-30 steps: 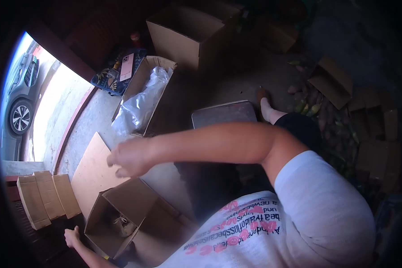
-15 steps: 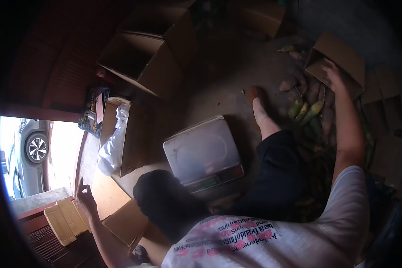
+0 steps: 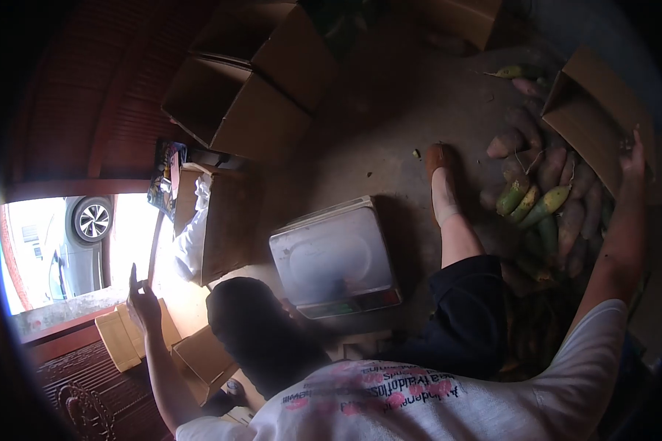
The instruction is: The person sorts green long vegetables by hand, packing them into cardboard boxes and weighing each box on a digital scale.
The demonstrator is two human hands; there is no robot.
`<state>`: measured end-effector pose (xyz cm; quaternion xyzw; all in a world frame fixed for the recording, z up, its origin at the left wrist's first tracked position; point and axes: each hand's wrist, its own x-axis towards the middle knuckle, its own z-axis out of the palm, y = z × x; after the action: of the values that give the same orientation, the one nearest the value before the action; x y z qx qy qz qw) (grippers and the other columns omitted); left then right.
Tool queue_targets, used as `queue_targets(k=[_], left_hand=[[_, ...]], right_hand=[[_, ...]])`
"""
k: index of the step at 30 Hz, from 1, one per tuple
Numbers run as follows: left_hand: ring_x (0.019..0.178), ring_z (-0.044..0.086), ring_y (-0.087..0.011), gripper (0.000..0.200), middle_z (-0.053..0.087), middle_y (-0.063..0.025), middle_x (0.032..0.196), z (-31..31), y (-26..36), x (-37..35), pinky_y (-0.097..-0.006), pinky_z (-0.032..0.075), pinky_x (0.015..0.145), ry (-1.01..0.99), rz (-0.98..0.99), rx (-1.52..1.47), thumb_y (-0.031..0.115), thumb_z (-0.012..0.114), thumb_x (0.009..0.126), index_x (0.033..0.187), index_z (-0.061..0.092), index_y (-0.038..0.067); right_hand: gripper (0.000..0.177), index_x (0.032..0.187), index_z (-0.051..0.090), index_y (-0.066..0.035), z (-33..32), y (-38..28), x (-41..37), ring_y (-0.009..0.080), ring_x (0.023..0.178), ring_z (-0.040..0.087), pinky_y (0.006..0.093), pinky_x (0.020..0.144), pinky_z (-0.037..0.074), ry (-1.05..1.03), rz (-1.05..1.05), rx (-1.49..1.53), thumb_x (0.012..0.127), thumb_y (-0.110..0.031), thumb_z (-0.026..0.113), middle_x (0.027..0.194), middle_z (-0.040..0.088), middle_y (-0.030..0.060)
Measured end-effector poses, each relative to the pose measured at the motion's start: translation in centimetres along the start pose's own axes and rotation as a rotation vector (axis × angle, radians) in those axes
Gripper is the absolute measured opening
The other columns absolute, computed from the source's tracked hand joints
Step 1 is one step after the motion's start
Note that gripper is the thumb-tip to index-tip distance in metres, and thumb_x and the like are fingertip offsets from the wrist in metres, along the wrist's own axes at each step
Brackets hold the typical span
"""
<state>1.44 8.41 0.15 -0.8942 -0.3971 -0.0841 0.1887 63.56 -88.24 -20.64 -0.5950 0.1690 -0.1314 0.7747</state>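
At the far right, my right hand [image 3: 631,154] is at the edge of a tilted cardboard box [image 3: 599,110], its fingers bent against the cardboard. Below that box lies a pile of reddish-brown roots like sweet potatoes [image 3: 552,173], along with long green-and-yellow vegetables [image 3: 548,206]. My left hand [image 3: 146,305] is raised at the left with the index finger stretched out, and nothing shows in it. Close behind it is an opened carton [image 3: 191,301] with its flaps spread. A flat-topped weighing scale [image 3: 335,257] sits on the floor between my legs.
Two open cardboard boxes [image 3: 261,117] stand at the upper left. Nearer is a carton [image 3: 232,228] with a white plastic bag [image 3: 193,239] over its side. Another box [image 3: 463,22] is at the back. Through the doorway at left, a parked car [image 3: 81,250] shows.
My right hand has moved right, from the box's near side to its edge; the box appears farther right. My left hand stays raised. The view has shifted, showing more of the root pile.
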Motion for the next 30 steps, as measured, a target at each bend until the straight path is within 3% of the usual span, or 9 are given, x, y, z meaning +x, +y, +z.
queue_targets(k=[6,7,11,15,18,19,21,25,30], left_hand=[[0.069,0.064,-0.0222,0.046,0.068,-0.0054,0.100,-3.4,1.1,-2.8,-0.0371,0.047,0.060,0.071,-0.030,-0.188,0.015,0.048,0.089,0.134,0.047,0.024],[0.067,0.064,-0.0213,0.046,0.068,-0.0050,0.099,-3.8,0.9,-3.2,-0.0365,0.047,0.059,0.078,-0.044,-0.215,0.015,0.049,0.089,0.134,0.047,0.024],[0.051,0.057,-0.0149,0.041,0.069,-0.0032,0.091,-5.5,-0.3,-5.0,-0.0339,0.046,0.055,0.162,-0.037,-0.315,0.017,0.054,0.089,0.130,0.052,0.022],[0.062,0.064,-0.0145,0.030,0.069,-0.0037,0.095,-5.5,-1.6,-6.0,-0.0287,0.050,0.060,0.263,0.036,-0.352,0.021,0.057,0.089,0.118,0.062,0.015],[0.063,0.065,-0.0156,0.026,0.069,-0.0064,0.096,-7.2,-0.5,-6.6,-0.0282,0.050,0.058,0.311,0.058,-0.526,0.018,0.060,0.088,0.112,0.065,0.010],[0.060,0.065,-0.0155,0.027,0.069,-0.0077,0.095,-7.1,-0.7,-6.6,-0.0274,0.050,0.058,0.331,0.079,-0.565,0.015,0.062,0.086,0.113,0.064,0.011],[0.058,0.065,-0.0139,0.027,0.070,-0.0067,0.096,-7.3,-1.0,-6.9,-0.0274,0.050,0.057,0.349,0.092,-0.599,0.015,0.062,0.086,0.113,0.065,0.012],[0.061,0.066,-0.0108,0.029,0.070,-0.0038,0.096,-6.6,-2.5,-7.3,-0.0238,0.051,0.061,0.355,0.012,-0.734,0.016,0.062,0.087,0.116,0.064,0.015],[0.064,0.067,-0.0119,0.029,0.070,-0.0060,0.098,-4.5,-6.8,-7.6,-0.0236,0.052,0.062,0.355,-0.128,-0.883,0.013,0.060,0.088,0.117,0.064,0.014]], right_hand=[[0.066,0.118,0.057,-0.008,4.0,-12.5,-4.3,0.0051,0.055,0.040,0.0208,0.054,0.036,0.090,0.036,-0.486,0.074,-0.056,0.071,0.077,0.050,-0.0061],[0.072,0.120,0.056,-0.006,5.8,-13.9,-6.5,0.0053,0.053,0.037,0.0209,0.054,0.036,0.162,-0.121,-0.529,0.073,-0.059,0.070,0.075,0.049,-0.0048],[0.076,0.125,0.054,-0.003,9.7,-21.6,-12.3,0.0111,0.083,0.054,0.0240,0.077,0.043,0.021,-0.251,-0.741,0.072,-0.054,0.073,0.101,0.059,0.0046],[0.060,0.126,0.055,-0.006,19.9,-26.8,-26.1,0.0195,0.124,0.045,0.0306,0.103,0.034,-0.270,-0.515,-0.998,0.078,-0.037,0.071,0.131,0.051,0.0130],[0.044,0.125,0.057,-0.009,25.9,-28.7,-34.3,0.0184,0.120,0.049,0.0315,0.103,0.036,-0.581,-0.773,-1.023,0.084,-0.023,0.066,0.128,0.054,0.0113],[0.042,0.124,0.057,-0.009,28.0,-28.8,-37.7,0.0181,0.119,0.049,0.0317,0.102,0.038,-0.682,-0.871,-1.052,0.084,-0.020,0.065,0.127,0.055,0.0101],[0.042,0.125,0.055,-0.006,31.6,-28.0,-43.7,0.0159,0.113,0.052,0.0293,0.098,0.040,-0.831,-0.694,-1.133,0.085,-0.017,0.063,0.122,0.057,0.0074],[0.032,0.107,0.062,0.000,37.4,-22.0,-58.0,0.0183,0.105,0.058,0.0287,0.095,0.042,-1.422,-0.999,-1.041,0.076,0.004,0.055,0.107,0.064,0.0086],[0.035,0.096,0.066,-0.010,39.9,-11.0,-70.1,0.0319,0.087,0.062,0.0386,0.077,0.052,-1.625,-1.088,-0.938,0.069,0.009,0.055,0.093,0.064,0.0098]])
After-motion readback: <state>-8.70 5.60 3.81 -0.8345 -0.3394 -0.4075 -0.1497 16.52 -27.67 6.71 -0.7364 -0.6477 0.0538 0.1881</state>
